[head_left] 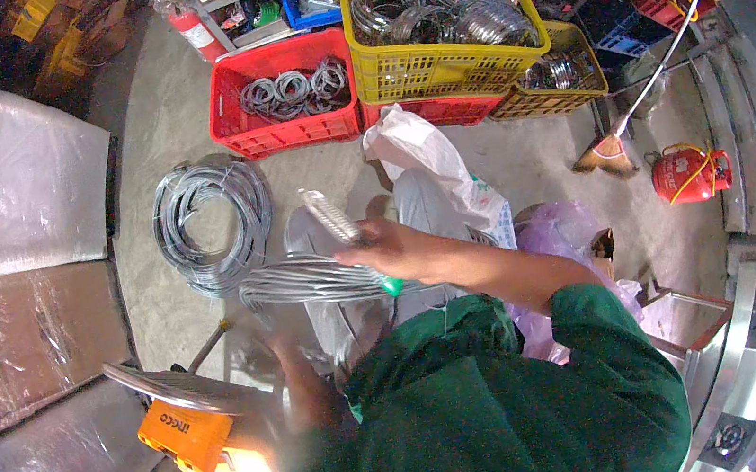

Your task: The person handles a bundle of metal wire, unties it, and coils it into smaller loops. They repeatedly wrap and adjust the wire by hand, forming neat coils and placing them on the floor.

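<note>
Across my lap lies a coil of grey wire (307,280). Above it, my right hand (383,250) is closed round a long, pale, ribbed tool (329,215) whose far end points up and left. A green end (391,286) shows just below that hand, probably part of the same tool. My left hand (285,342) is smeared by motion near the coil's left side, and its fingers cannot be made out. A larger coil of grey wire (169,227) rests on the floor ahead to the left.
A red crate (289,143) and a yellow crate (452,69) with wire coils stand ahead. Left are wrapped boxes (17,178) and an orange case (184,433) under a flat disc-like ring. A white sack (418,140), broom (609,155) and red gas cylinder (687,173) are right.
</note>
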A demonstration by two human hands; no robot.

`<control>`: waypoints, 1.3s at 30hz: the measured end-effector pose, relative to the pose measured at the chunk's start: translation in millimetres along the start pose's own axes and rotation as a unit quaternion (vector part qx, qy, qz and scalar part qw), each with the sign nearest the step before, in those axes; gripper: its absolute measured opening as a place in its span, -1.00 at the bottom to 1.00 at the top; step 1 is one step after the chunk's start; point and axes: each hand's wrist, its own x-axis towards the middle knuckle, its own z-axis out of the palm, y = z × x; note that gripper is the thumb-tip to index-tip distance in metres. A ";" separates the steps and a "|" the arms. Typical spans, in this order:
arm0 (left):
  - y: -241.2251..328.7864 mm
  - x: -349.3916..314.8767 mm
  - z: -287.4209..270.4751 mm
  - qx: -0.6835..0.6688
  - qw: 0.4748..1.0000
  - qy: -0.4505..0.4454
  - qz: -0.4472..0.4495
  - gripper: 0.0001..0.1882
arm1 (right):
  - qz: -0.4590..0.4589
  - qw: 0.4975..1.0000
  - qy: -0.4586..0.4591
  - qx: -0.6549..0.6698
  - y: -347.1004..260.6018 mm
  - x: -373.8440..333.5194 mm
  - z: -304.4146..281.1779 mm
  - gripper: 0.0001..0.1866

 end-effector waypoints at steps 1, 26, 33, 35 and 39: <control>10.6 -1.2 6.9 -0.023 1.000 0.010 0.012 -0.58 | 0.007 1.000 -0.009 0.006 -7.7 4.8 7.5 -0.60; 203.1 -178.4 96.4 -0.683 0.661 -0.279 -0.135 0.25 | 0.156 0.971 -0.171 0.059 22.7 81.0 83.1 -0.65; 207.3 -163.2 92.1 -0.704 0.648 -0.224 -0.187 -0.37 | 0.119 0.965 0.001 0.236 21.6 57.1 48.9 -0.65; 214.8 -163.9 81.3 -0.719 0.636 -0.203 -0.193 -0.62 | 0.042 0.968 0.037 0.246 24.0 23.0 21.1 -0.68; 214.9 -157.1 57.7 -0.725 0.628 -0.170 -0.227 -0.77 | -0.071 0.987 0.143 -0.008 29.0 -59.8 -85.5 -0.71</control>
